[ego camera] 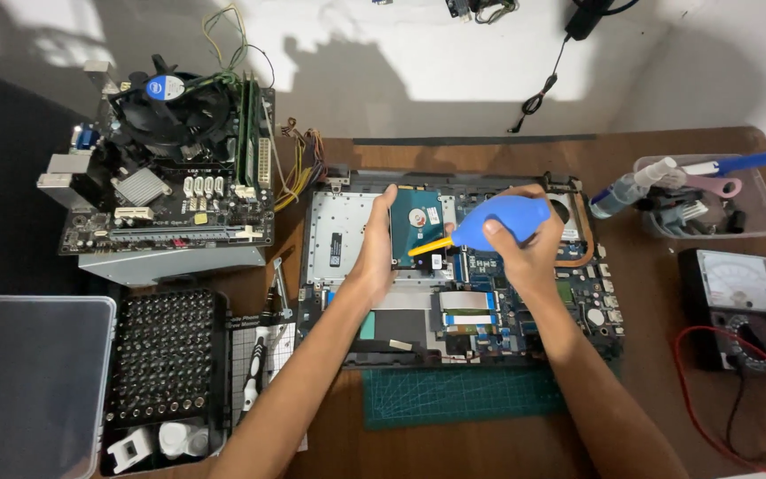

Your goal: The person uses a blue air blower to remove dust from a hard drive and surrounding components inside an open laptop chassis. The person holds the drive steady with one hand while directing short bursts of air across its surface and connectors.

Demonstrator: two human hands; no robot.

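Observation:
An opened laptop base (347, 231) lies on the brown table with its circuit board exposed. My left hand (372, 257) grips the left edge of a hard drive (418, 222) with a teal label, sitting in the laptop's upper middle. My right hand (525, 253) is closed around a blue rubber air blower (498, 220). Its yellow nozzle (429, 247) points left at the lower part of the drive.
A desktop motherboard with a fan (166, 106) sits on a box at back left. A screwdriver bit set (163, 355) and a clear lid (28, 381) lie front left. A tool tub (711, 200) and a multimeter (738, 306) with leads stand at right. A green cutting mat (463, 395) lies under the laptop.

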